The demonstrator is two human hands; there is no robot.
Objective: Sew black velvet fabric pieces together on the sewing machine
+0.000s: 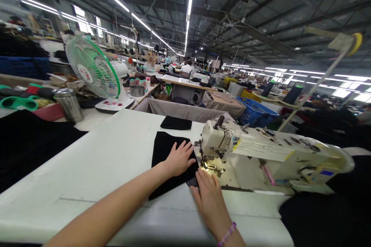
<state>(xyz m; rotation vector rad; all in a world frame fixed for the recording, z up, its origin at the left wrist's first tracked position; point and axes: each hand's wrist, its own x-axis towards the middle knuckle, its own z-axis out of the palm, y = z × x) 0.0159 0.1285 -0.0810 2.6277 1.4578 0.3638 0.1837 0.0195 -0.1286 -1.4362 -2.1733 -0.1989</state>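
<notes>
A black cloth piece [165,154] lies on the pale table [116,150], its right edge beside the needle area of a white sewing machine [261,154]. My left hand [180,158] rests flat on this cloth with its fingers spread. Just below the lit needle plate, my right hand [207,191] lies over the cloth's lower right corner, fingers extended; a purple bead bracelet is on the wrist. A smaller black piece [176,123] lies farther back on the table. The fingertips of my right hand are close to the presser foot.
A green and white fan [95,69] and a steel flask [68,105] stand at the left. Dark fabric [31,142] covers the left table edge, and more [327,220] lies at the right. Behind the machine are a blue basket [255,112] and thread cones [292,94].
</notes>
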